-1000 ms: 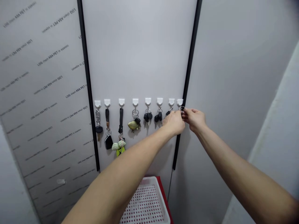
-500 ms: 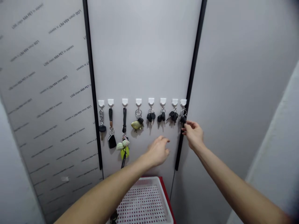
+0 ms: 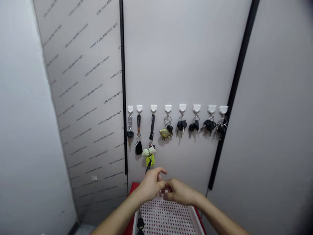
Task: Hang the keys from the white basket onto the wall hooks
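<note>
The left hand (image 3: 151, 184) and right hand (image 3: 179, 192) meet fingertip to fingertip low in the view, both with fingers curled inward. Whether they pinch something small between them or hold nothing cannot be told, because the knuckles cover the gap.

Directly beneath them sits the white basket (image 3: 171, 219), its floor full of holes. A dark bunch (image 3: 140, 224) lies at its left wall, close under the left wrist. If something small is between the fingers, it could slip out, catch in a hole or bounce over the low rim onto the red stand (image 3: 131, 188) that carries the basket. A forearm resting on that rim could also tip the basket.

Just above the left hand hangs a yellow tag (image 3: 150, 160) on a long black strap (image 3: 152, 127). It is the lowest-hanging piece, so a rising knuckle could easily snag it and pull the strap off its hook.

Farther back, eight white hooks (image 3: 182, 108) run along the wall panel (image 3: 183, 58), each carrying keys. They look stuck on rather than screwed in, so a sharp downward tug might peel one away. The rightmost bunch (image 3: 221, 127) hangs against the black strip (image 3: 234, 91) at the panel's edge, where it looks crowded and easy to knock loose.
</note>
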`<control>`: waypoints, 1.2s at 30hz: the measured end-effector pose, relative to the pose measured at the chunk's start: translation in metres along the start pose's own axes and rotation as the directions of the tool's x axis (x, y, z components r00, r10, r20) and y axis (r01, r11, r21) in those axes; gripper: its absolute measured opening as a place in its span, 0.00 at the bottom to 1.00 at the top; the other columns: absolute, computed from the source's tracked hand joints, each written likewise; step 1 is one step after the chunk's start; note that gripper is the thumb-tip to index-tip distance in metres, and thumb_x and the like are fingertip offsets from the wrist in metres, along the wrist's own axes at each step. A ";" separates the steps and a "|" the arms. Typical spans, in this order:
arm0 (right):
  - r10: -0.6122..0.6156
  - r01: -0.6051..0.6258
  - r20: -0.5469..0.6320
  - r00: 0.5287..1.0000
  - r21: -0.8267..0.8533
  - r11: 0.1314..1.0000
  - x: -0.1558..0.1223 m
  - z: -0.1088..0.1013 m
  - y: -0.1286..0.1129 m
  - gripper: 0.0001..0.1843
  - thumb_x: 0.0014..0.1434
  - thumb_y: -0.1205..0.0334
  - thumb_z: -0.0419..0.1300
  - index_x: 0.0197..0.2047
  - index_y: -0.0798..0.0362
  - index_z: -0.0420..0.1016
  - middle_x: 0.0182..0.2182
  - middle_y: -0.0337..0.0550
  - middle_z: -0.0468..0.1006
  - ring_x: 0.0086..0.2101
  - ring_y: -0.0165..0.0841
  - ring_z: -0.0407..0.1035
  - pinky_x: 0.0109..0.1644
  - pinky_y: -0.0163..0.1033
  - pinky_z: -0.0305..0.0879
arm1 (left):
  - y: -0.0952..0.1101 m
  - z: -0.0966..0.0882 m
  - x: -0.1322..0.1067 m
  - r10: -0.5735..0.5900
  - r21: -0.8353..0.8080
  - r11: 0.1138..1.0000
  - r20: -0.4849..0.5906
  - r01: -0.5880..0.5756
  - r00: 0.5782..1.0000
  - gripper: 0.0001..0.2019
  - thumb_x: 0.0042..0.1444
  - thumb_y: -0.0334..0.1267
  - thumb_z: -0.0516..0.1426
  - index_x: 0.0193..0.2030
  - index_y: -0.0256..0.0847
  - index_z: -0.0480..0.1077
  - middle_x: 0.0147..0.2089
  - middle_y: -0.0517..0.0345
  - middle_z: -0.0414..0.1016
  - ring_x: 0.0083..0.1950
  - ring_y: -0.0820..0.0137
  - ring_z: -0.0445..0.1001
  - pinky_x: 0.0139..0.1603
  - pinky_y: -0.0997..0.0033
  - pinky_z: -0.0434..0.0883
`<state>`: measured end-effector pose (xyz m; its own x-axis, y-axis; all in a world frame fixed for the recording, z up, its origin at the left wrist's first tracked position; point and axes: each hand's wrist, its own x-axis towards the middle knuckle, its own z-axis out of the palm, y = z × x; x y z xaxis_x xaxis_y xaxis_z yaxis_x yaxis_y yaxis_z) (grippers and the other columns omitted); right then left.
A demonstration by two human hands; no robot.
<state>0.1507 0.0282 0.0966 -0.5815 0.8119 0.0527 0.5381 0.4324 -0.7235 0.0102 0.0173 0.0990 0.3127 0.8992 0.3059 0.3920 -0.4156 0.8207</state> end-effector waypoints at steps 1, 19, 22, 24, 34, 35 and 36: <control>-0.055 0.054 -0.060 0.997 -0.017 0.998 0.003 -0.005 -0.011 0.07 0.36 0.70 0.51 0.20 0.50 0.67 0.12 0.32 0.58 0.14 0.23 0.50 0.17 0.31 0.45 | 0.005 -0.007 0.001 0.019 -0.029 0.999 -0.029 -0.020 0.999 0.17 0.39 0.27 0.49 0.40 0.37 0.60 0.19 0.68 0.56 0.21 0.80 0.56 0.22 0.80 0.56; -0.340 0.498 -0.763 0.549 -0.028 0.867 0.014 -0.057 -0.116 0.38 0.43 0.68 0.50 0.55 0.49 0.33 0.12 0.26 0.54 0.14 0.22 0.49 0.18 0.29 0.52 | 0.084 -0.080 0.017 0.350 0.051 0.923 -0.527 -0.382 0.774 0.35 0.42 0.29 0.49 0.55 0.42 0.31 0.18 0.70 0.53 0.19 0.81 0.54 0.25 0.81 0.58; -0.298 0.386 -0.708 0.640 -0.039 0.922 0.020 -0.060 -0.105 0.29 0.43 0.65 0.50 0.51 0.51 0.49 0.13 0.28 0.57 0.15 0.22 0.52 0.21 0.30 0.54 | 0.071 -0.089 0.027 0.306 0.085 0.943 -0.603 -0.322 0.737 0.32 0.42 0.30 0.50 0.54 0.44 0.38 0.21 0.68 0.58 0.22 0.81 0.58 0.28 0.79 0.60; -0.232 0.256 -0.649 0.724 -0.060 0.965 0.027 -0.061 -0.094 0.20 0.43 0.62 0.51 0.42 0.55 0.62 0.17 0.33 0.63 0.19 0.24 0.57 0.26 0.32 0.57 | 0.054 -0.099 0.036 0.223 0.097 0.970 -0.726 -0.224 0.650 0.30 0.40 0.31 0.51 0.52 0.44 0.44 0.29 0.63 0.62 0.29 0.78 0.62 0.33 0.77 0.61; -0.064 0.139 -0.614 0.787 0.075 0.987 0.095 -0.034 -0.075 0.18 0.44 0.59 0.49 0.39 0.57 0.63 0.32 0.45 0.71 0.31 0.30 0.65 0.35 0.34 0.59 | 0.014 -0.106 0.063 0.102 0.207 0.971 -0.811 0.119 0.576 0.24 0.39 0.36 0.52 0.46 0.38 0.52 0.44 0.51 0.60 0.46 0.68 0.59 0.45 0.69 0.58; -0.069 0.141 -0.620 0.782 0.068 0.988 0.101 -0.030 -0.077 0.17 0.44 0.58 0.49 0.38 0.57 0.64 0.29 0.44 0.71 0.28 0.29 0.65 0.32 0.34 0.59 | 0.014 -0.105 0.063 0.083 0.203 0.968 -0.815 0.148 0.574 0.24 0.39 0.37 0.52 0.46 0.38 0.52 0.44 0.51 0.60 0.46 0.67 0.59 0.45 0.68 0.58; -0.072 0.136 -0.627 0.776 0.055 0.989 0.107 -0.027 -0.079 0.16 0.44 0.58 0.49 0.36 0.57 0.64 0.26 0.42 0.71 0.26 0.28 0.64 0.30 0.33 0.59 | 0.015 -0.103 0.062 0.054 0.193 0.965 -0.811 0.180 0.583 0.25 0.39 0.38 0.52 0.46 0.39 0.51 0.44 0.51 0.61 0.46 0.66 0.60 0.43 0.67 0.59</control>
<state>0.0630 0.0917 0.1780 -0.1075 0.8449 0.5241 0.4193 0.5165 -0.7466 -0.0538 0.0815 0.1799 -0.4982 0.6123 0.6139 0.6017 -0.2657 0.7532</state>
